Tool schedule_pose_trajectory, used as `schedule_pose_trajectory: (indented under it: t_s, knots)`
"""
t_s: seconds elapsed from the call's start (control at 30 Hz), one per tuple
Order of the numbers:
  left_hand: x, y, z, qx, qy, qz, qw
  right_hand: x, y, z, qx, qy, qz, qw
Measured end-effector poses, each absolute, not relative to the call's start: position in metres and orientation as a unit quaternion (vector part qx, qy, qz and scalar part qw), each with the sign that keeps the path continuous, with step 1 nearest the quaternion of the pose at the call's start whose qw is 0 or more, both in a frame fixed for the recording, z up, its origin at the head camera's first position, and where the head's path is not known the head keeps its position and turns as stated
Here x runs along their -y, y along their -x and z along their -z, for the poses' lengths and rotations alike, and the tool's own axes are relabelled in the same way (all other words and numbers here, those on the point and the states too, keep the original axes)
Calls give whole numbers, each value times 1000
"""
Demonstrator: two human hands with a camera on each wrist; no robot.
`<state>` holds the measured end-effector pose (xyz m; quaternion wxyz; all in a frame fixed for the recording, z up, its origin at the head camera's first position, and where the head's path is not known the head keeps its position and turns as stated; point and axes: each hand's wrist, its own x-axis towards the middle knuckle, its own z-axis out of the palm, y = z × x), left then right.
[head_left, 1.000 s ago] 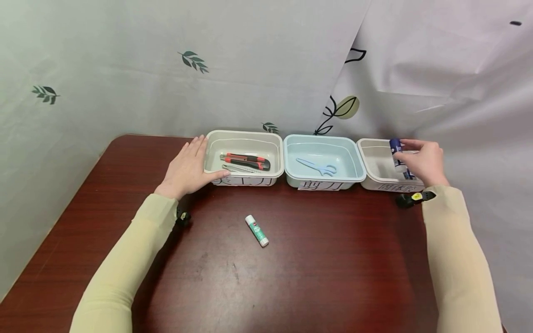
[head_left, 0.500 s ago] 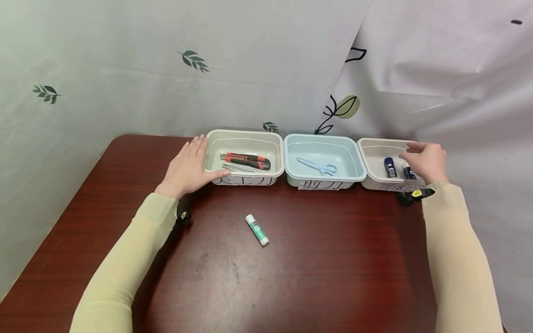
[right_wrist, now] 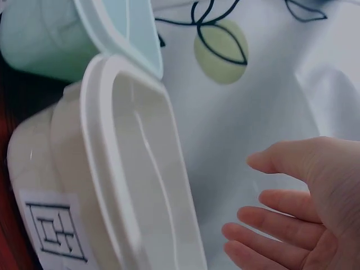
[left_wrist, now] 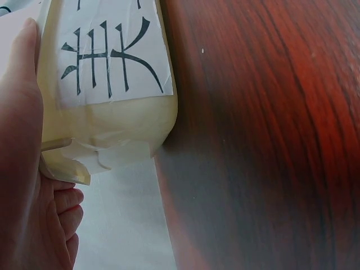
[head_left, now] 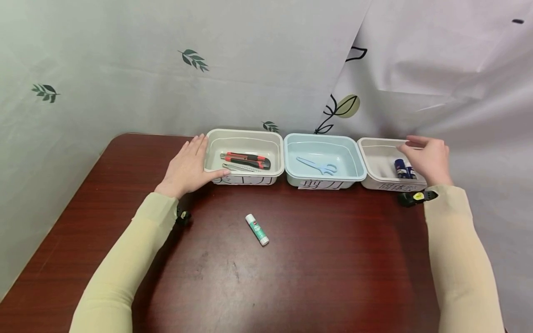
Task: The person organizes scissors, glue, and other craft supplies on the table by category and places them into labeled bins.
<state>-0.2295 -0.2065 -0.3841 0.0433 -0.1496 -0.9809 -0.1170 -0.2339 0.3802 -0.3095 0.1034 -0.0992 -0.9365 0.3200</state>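
Note:
My left hand (head_left: 183,169) rests against the left end of a cream bin (head_left: 245,134), fingers straight and thumb along its front rim. Inside that bin lie red-and-black utility knives (head_left: 247,160) and a slim metallic one (head_left: 239,168). Over the right-hand cream bin (head_left: 370,159), my right hand (head_left: 430,159) hovers with loose fingers and nothing in its grasp, as the right wrist view (right_wrist: 292,214) confirms. Below it, two dark blue glue sticks (head_left: 401,169) lie side by side in the bin, one partly hidden by the hand.
Between the cream bins stands a light blue bin (head_left: 325,138) holding blue scissors (head_left: 318,165). A green-and-white glue stick (head_left: 257,229) lies on the dark red table (head_left: 325,259). Paper labels (head_left: 320,184) front the bins, and a patterned curtain (head_left: 250,69) hangs behind.
My right hand has let go of a blue glue stick, which dropped into the right bin and moved rightward against the other one. The left hand stays put.

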Motion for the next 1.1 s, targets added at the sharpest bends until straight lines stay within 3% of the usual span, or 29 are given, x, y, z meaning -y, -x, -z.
schedule_pose_trajectory:
  t_s: [1.1]
  knots:
    - [207, 230, 384, 981, 150, 119, 44, -298, 200, 276, 933, -24, -326, 147]
